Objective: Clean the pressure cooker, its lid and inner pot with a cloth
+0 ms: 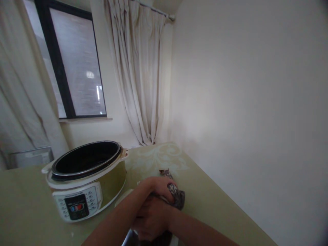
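Note:
My left hand [164, 188] reaches across from the lower left, its fingers closed round a dark patterned cloth [180, 198]. One end of the cloth sticks out beyond the knuckles, over the table. Just below and nearer to me, my right hand [151, 218] comes in from the right with its fingers curled; what they grip is hidden. The forearms cross close to each other. Under both hands lies a partly hidden object with a pale rim [124, 197] and a shiny dark part [131, 238]. To their left stands an electric cooker [112, 188], lidless, with a dark inner pot.
The green table [205, 201] has a pale floral pattern and meets a bare wall [243, 102] on the right. Behind it hang a beige curtain [138, 68] and a dark-framed window [77, 61]. A grey box-like thing [30, 157] stands at the far left.

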A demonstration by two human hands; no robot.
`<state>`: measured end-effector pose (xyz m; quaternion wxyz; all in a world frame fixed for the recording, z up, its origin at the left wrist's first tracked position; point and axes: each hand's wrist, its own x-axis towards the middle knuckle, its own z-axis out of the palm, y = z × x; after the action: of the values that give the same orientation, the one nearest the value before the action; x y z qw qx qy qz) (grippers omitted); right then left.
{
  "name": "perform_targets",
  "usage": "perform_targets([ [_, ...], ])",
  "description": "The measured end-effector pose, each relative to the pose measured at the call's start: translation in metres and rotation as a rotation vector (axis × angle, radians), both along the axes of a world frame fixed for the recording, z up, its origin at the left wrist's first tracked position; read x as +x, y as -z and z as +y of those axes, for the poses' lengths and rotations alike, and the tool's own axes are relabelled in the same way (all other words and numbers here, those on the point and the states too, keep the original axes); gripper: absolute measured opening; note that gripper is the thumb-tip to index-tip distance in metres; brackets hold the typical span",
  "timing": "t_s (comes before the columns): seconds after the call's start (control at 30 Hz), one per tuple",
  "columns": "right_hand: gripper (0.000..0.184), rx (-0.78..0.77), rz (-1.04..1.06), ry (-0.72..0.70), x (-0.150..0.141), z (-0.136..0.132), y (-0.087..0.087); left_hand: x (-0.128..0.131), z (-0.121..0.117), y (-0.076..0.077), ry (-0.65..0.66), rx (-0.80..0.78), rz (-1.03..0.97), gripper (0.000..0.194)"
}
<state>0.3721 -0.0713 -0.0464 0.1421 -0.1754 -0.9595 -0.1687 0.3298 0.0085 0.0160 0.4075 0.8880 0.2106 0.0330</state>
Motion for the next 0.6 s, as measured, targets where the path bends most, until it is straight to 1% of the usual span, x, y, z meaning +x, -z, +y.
perform_targets([
  [0.03,0.023,-0.013,0.0,0.02,0.0,-0.001,0.0,-0.001,0.004,0.001,-0.017,0.013,0.002,0.047],
  [0.1,0.023,-0.034,0.015,0.047,0.001,-0.004,-0.001,-0.017,0.017,0.001,-0.097,0.053,-0.017,0.055],
  [0.2,0.023,-0.011,0.059,0.079,-0.001,-0.007,-0.003,-0.067,0.037,0.002,-0.299,0.131,-0.069,0.062],
  [0.27,0.02,0.009,0.077,0.102,-0.003,-0.01,-0.006,-0.103,0.038,0.005,-0.44,0.181,-0.1,0.065],
  [0.33,0.019,0.009,0.082,0.12,-0.005,-0.012,-0.009,-0.13,0.025,0.008,-0.535,0.234,-0.139,0.064],
  [0.4,0.019,-0.003,0.084,0.14,-0.006,-0.013,-0.01,-0.147,0.002,0.013,-0.593,0.327,-0.172,0.061],
  [0.47,0.018,-0.017,0.102,0.161,-0.006,-0.013,-0.009,-0.158,-0.026,0.021,-0.662,0.449,-0.176,0.057],
  [0.53,0.018,-0.049,0.159,0.191,-0.005,-0.012,-0.004,-0.17,-0.053,0.035,-0.769,0.555,-0.161,0.054],
  [0.6,0.029,-0.102,0.266,0.246,-0.003,-0.011,0.001,-0.188,-0.076,0.059,-0.871,0.611,-0.165,0.053],
])
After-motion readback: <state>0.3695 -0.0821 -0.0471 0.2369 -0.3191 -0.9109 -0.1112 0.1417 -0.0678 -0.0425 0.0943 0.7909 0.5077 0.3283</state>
